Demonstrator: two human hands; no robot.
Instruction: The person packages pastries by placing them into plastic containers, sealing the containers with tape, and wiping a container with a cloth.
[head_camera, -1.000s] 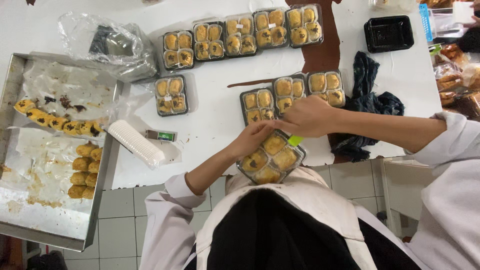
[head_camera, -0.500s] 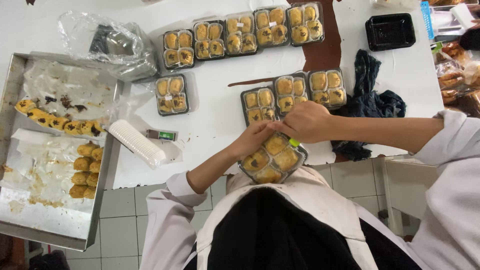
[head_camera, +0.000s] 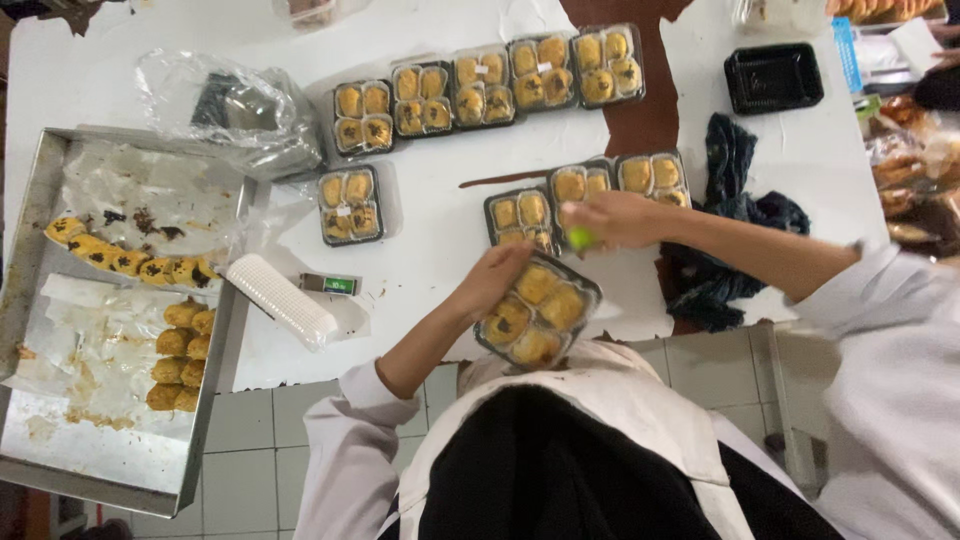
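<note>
From the head camera, the left hand (head_camera: 492, 282) has its grip clamped on the near-left edge of a clear plastic box of four pastries (head_camera: 538, 312), held at the near edge of the white surface (head_camera: 440, 220). The right hand (head_camera: 612, 218) hovers just above the box, fingers pinched together on a small green object (head_camera: 581, 238). Just beyond lie three more filled boxes (head_camera: 585, 195), with a row of five (head_camera: 487, 83) farther back. A metal baking tray (head_camera: 60, 440) with loose pastries sits at far left, a stack of white paper cups (head_camera: 282, 299) beside it, and a dark cloth (head_camera: 728, 230) lies at right.
</note>
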